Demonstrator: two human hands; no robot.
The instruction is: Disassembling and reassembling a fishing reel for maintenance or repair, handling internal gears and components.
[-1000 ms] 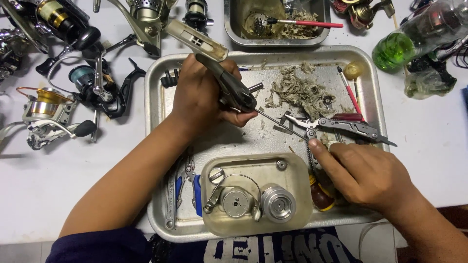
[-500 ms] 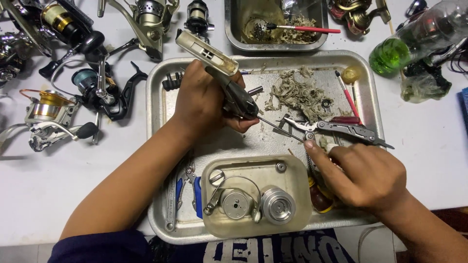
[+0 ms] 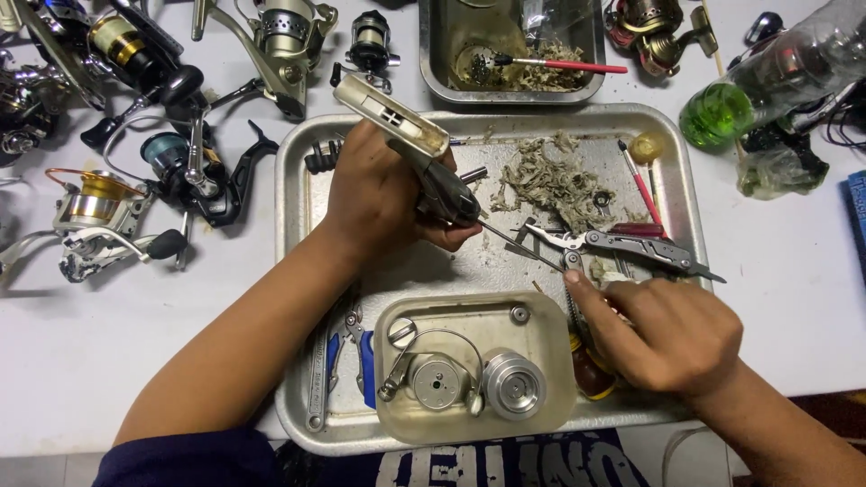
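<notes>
Dark metal reel body: over steel tray, long axis from 10 to 4 o'clock, shaft tip pointing 4.
Left hand: fingers clenched around reel body.
Right hand: at 4 o'clock, fingers curled, fingertip touching multi-tool pliers.

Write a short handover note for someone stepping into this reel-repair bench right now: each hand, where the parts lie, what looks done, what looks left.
Left hand: grips the stripped reel body above the large steel tray, its shaft pointing right.
Right hand: index finger touches the multi-tool pliers lying in the tray; nothing gripped.
Parts: spool, rotor piece and bail wire sit in the small plastic tray. A used wipe wad lies behind.
Done: reel taken apart.
Left: apparently cleaning and reassembly.
</notes>
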